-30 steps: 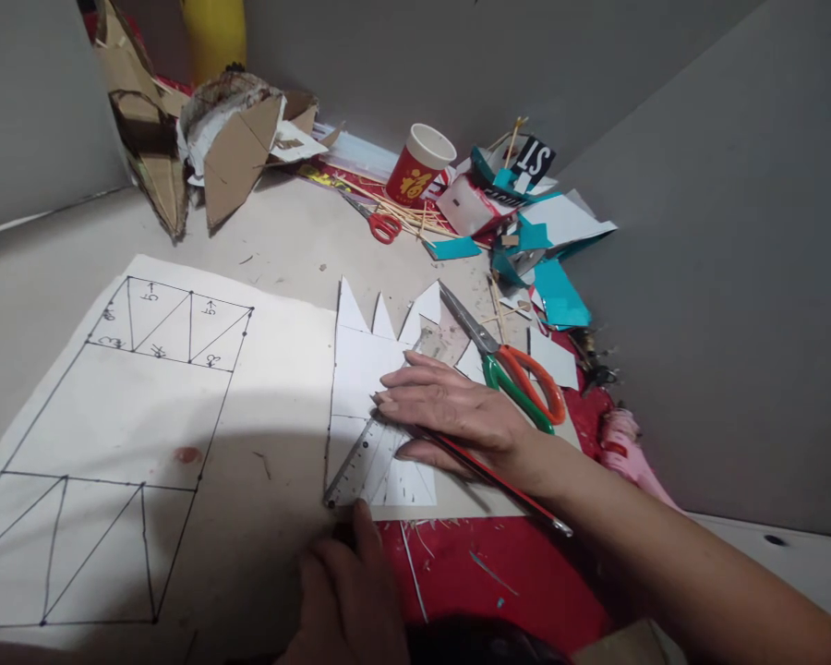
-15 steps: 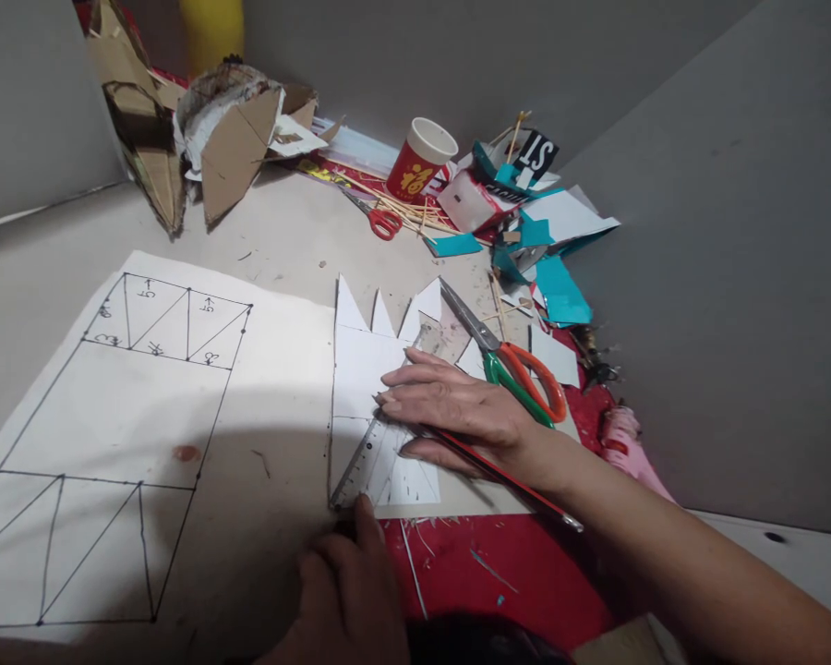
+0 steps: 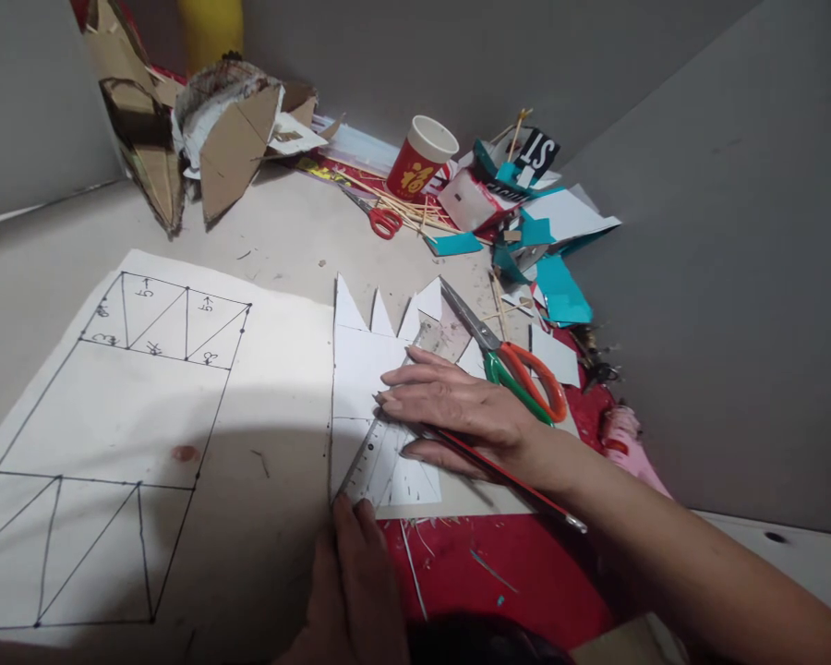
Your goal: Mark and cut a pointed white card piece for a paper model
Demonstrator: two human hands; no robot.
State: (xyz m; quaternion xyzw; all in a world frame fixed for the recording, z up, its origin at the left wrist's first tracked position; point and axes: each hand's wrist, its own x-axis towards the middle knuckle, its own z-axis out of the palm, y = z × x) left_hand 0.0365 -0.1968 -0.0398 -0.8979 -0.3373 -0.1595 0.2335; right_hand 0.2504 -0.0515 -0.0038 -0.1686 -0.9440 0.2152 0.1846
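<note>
A clear ruler (image 3: 361, 466) lies slantwise across a white paper piece (image 3: 364, 374) whose far edge is cut into pointed spikes. My left hand (image 3: 355, 563) presses two close-set fingertips on the ruler's near end; its thumb is hidden. Over the ruler's middle rests my right hand (image 3: 457, 406), palm down, fingers pointing left. It holds a red-and-black pencil (image 3: 512, 480) whose rear end sticks out toward the lower right, while the tip shows by the fingertips at the ruler's edge. Large scissors (image 3: 519, 369) with orange and green handles lie just beyond my right hand.
At left lies a big sheet (image 3: 131, 406) with black-drawn triangles and numbers. Farther back are red-handled scissors (image 3: 386, 223), a red paper cup (image 3: 422, 157), wooden sticks (image 3: 415, 212) and teal paper scraps (image 3: 560, 289). Cut cardboard pieces (image 3: 239, 152) stand at the back left.
My left hand has shifted slightly, and a second fingertip now lies on the ruler's near end. My right hand, the pencil and the ruler look almost unmoved.
</note>
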